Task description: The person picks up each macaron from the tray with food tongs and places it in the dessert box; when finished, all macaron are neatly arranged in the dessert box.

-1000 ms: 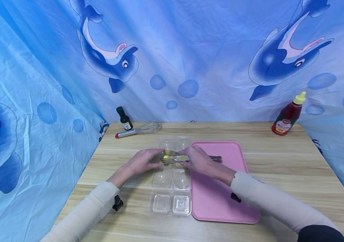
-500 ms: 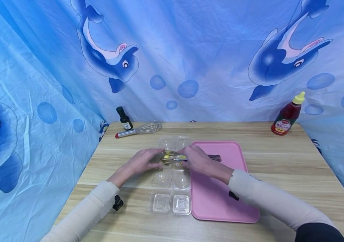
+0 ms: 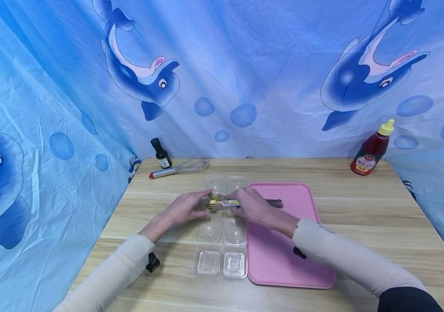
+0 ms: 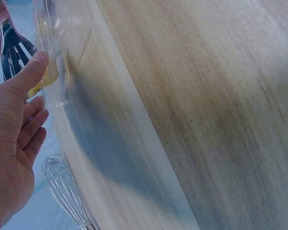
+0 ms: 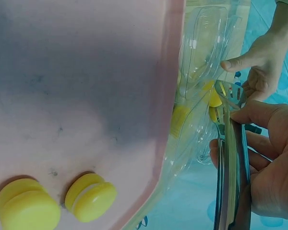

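Observation:
My right hand [image 3: 251, 206] grips metal tongs [image 5: 242, 158] with slotted ends, pointing left. Between the ends is a yellow macaron [image 5: 213, 99], over a clear plastic box [image 5: 201, 52]. My left hand [image 3: 184, 206] is at the box's left side, its thumb straight and right at the plastic edge in the left wrist view, fingers loosely bent below. Another yellow macaron [image 5: 181, 120] shows through the plastic. Two more yellow macarons, a nearer one [image 5: 29, 206] and a smaller-looking one [image 5: 93, 197], lie on the pink tray [image 3: 284, 264], hidden by my right arm in the head view.
A second clear plastic box [image 3: 233, 262] stands open nearer me, left of the tray. At the back left are a whisk [image 3: 194, 164] and a small dark bottle [image 3: 161, 154]. A red sauce bottle [image 3: 368, 151] stands at the back right, before a dolphin-print curtain [image 3: 276, 65].
My right hand and the tongs have shifted slightly left, carrying the yellow macaron closer to my left hand. The left hand has stayed in place.

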A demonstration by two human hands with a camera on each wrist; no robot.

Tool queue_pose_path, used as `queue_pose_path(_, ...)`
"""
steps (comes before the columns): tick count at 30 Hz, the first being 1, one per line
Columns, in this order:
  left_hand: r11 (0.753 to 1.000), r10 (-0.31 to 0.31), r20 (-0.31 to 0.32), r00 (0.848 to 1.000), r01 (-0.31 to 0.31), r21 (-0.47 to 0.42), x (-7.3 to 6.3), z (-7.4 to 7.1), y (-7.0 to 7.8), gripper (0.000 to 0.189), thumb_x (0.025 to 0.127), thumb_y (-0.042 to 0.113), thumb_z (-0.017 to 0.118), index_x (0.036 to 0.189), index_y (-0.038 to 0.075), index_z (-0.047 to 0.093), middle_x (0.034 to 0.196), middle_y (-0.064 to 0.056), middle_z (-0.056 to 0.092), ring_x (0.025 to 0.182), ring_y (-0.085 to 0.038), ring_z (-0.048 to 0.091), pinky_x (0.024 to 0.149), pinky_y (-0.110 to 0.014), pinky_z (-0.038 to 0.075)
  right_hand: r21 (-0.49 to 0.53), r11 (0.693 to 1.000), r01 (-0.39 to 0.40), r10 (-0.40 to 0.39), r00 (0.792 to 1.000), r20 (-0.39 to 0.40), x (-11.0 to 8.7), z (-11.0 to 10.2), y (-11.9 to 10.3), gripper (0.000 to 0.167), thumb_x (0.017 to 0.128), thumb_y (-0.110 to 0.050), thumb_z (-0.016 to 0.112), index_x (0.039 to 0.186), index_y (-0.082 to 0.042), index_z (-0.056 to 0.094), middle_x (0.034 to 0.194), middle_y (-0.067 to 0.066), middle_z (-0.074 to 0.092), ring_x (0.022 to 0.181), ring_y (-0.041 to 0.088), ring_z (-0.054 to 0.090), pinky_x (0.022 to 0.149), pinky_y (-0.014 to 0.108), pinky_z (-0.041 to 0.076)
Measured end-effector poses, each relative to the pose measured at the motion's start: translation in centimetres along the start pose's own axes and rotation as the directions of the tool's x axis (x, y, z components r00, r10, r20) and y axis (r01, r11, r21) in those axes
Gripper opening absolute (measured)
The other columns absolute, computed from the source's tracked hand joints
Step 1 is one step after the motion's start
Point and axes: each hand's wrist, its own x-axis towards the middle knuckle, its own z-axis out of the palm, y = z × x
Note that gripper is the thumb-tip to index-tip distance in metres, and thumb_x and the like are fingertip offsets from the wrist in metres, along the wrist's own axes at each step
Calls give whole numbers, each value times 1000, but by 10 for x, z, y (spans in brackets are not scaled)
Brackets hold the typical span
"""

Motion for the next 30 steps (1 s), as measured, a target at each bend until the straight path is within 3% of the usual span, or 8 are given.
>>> queue_pose_path(6, 1000, 4, 2, 1000, -4, -3, 0, 0, 1, 91, 87, 40, 88, 159, 5, 46, 142, -15, 67, 128, -34, 65, 111, -51, 52, 21, 1000, 15, -15, 1000, 14, 3, 5, 1, 42, 90, 0, 81, 131, -2, 74, 112, 20, 78, 43, 5, 39, 39, 20, 38)
queue_pose_path(16, 1000, 5, -12, 1000, -5, -14, 1, 1, 0, 90, 87, 40, 88, 159, 6, 46, 148, -14, 63, 133, -35, 62, 115, -52, 48, -16, 998, -57, 58, 998, 23, -1, -1, -2, 50, 89, -12, 87, 134, 2, 70, 112, 22, 77, 41, 5, 33, 36, 18, 34)
queue_pose_path(24, 1000, 8, -4, 1000, -8, -13, 1, 0, -2, 91, 87, 40, 88, 159, 5, 45, 148, -13, 63, 135, -35, 61, 116, -53, 47, -85, 996, -33, 37, 998, 49, 3, -6, -8, 44, 88, -5, 86, 129, 3, 73, 115, 23, 77, 45, 9, 44, 39, 21, 42)
queue_pose_path(30, 1000, 2, 9, 1000, -2, -16, 1, -1, 0, 92, 87, 40, 88, 160, 5, 45, 148, -13, 62, 134, -34, 61, 116, -52, 47, -139, 990, -22, 30, 998, 60, 6, -4, -11, 38, 88, -5, 86, 123, 1, 76, 114, 21, 77, 61, 14, 64, 53, 23, 55)
